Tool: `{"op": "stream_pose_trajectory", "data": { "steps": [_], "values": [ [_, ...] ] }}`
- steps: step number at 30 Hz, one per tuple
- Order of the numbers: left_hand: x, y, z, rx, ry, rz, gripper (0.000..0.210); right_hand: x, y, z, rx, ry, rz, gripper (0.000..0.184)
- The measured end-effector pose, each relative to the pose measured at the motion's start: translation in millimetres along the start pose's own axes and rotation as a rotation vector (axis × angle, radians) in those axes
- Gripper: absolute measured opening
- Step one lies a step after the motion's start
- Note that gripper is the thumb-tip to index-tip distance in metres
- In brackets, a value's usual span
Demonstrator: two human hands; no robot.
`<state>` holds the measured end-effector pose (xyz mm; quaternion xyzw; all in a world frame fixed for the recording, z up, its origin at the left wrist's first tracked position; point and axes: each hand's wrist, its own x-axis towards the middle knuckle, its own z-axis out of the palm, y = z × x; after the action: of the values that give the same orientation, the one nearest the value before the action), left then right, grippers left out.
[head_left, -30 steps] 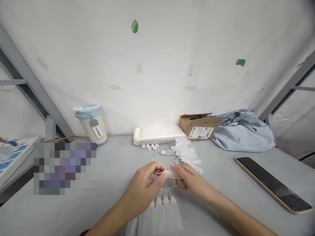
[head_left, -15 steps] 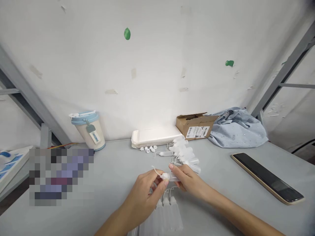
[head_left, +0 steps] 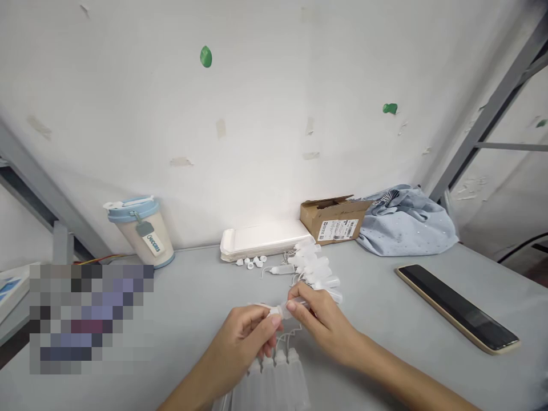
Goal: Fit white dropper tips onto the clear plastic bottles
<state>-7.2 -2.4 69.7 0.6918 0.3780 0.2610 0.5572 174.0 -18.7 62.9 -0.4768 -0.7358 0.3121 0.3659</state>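
Between both hands is a small translucent plastic bottle [head_left: 283,310] with a white cap end. My left hand [head_left: 252,337] pinches the bottle's cap end between thumb and fingers. My right hand [head_left: 323,319] is closed around the body, which it partly hides. Just below lies a row of similar bottles [head_left: 278,379], their thin tubes pointing away from me and some hidden by my left hand. Beyond my right hand is a heap of more bottles [head_left: 314,265], with one bottle [head_left: 282,269] lying apart on its left. Several small white caps [head_left: 251,262] sit beside it.
A stack of white trays [head_left: 265,237] and an open cardboard box [head_left: 336,220] stand against the wall. A blue cloth [head_left: 406,222] is bunched at back right, a phone [head_left: 458,308] lies at right, and a lidded cup [head_left: 143,234] stands at left. Part of the left side is pixelated.
My right fingers have shifted toward the neck of the bottle, and the bottle's thin tube now points more to the left. The whole view has turned slightly right.
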Motion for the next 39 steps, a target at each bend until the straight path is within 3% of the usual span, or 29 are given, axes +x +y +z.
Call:
{"op": "stream_pose_trajectory", "data": {
  "steps": [3,8,14,19,22,25,29,31,34,39],
  "values": [
    [-2.0,0.9,-1.2,0.132,-0.009,0.052,0.038,0.2,-0.5,0.0,0.026,-0.013,0.025,0.033],
    [-3.0,-1.6,-0.4,0.418,0.094,0.226,0.034,2.3,2.9,-0.3,0.025,-0.037,0.060,0.037],
    [-1.8,1.2,0.0,0.276,0.076,0.054,0.041,1.9,3.0,0.6,0.004,-0.069,0.023,0.032],
    [-4.5,-3.6,7.4,0.367,0.201,0.230,0.016,2.4,1.8,0.4,-0.009,0.005,-0.005,0.036],
    [-5.7,-5.2,10.8,0.392,0.245,0.294,0.013,3.4,2.9,0.1,0.013,0.017,0.038,0.036],
    [-4.2,-1.8,7.6,0.294,0.248,0.206,0.017,2.4,2.9,-1.1,0.040,0.002,0.066,0.032],
    [-0.4,3.1,-0.9,-0.059,0.088,-0.035,0.026,-0.4,0.3,-3.1,0.048,-0.021,0.004,0.029],
    [0.1,2.7,-2.0,-0.132,0.057,-0.072,0.025,-0.5,0.0,-2.7,0.066,-0.012,-0.001,0.031],
    [-1.4,-3.2,1.6,0.037,0.151,0.000,0.018,1.4,1.8,-0.1,0.119,-0.007,0.058,0.035],
    [-3.5,-16.9,8.1,0.572,0.341,0.373,0.021,4.1,3.9,3.4,0.221,-0.015,0.134,0.038]
  ]
}}
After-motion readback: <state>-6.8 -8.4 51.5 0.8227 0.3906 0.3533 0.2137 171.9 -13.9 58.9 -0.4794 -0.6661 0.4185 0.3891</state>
